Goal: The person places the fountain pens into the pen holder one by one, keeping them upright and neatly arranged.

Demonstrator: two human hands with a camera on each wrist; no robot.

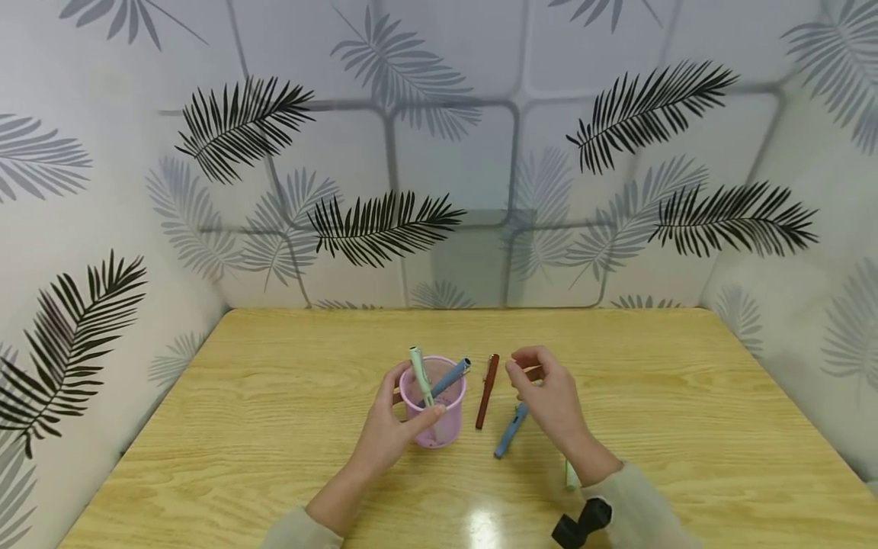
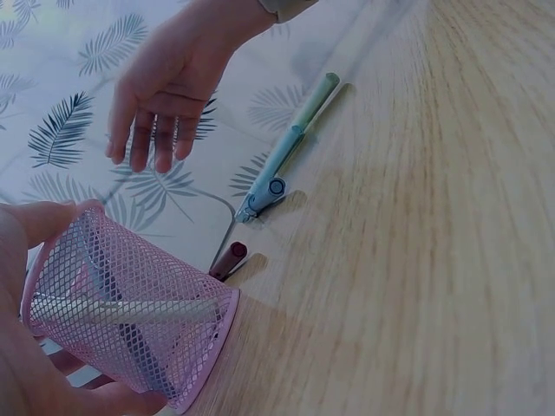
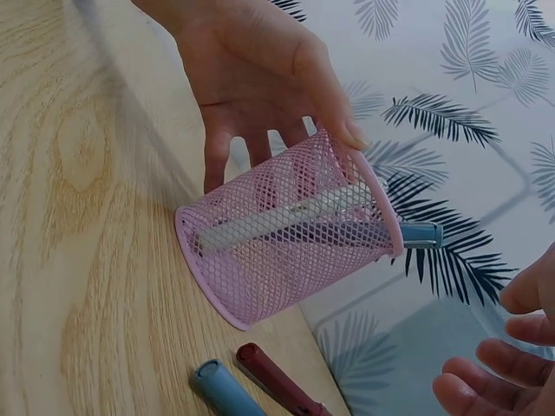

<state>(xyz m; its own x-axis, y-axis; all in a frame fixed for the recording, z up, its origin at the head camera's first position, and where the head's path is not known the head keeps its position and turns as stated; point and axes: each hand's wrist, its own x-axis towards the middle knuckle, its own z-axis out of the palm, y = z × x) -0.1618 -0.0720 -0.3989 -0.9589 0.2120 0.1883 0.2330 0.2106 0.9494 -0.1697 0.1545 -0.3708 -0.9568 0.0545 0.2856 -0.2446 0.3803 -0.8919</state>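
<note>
My left hand (image 1: 387,427) grips a pink mesh pen cup (image 1: 449,428), thumb near the front rim and fingers round the far side. The cup stands upright on the table. Inside it lean a pale green pen (image 1: 420,372) and a blue pen (image 1: 450,377), crossing each other. My right hand (image 1: 552,396) is held to the right of the cup with nothing in it, fingers relaxed and slightly bent. A dark red pen (image 1: 488,392) lies between cup and right hand. Below that hand lies another blue pen (image 1: 509,435), its upper end hidden.
Partly covered by the right forearm, another light green pen (image 1: 571,474) lies on the wooden table (image 1: 274,396). A black device (image 1: 581,523) is at the right wrist. Leaf-patterned sheeting (image 1: 453,152) surrounds the back and sides of the table.
</note>
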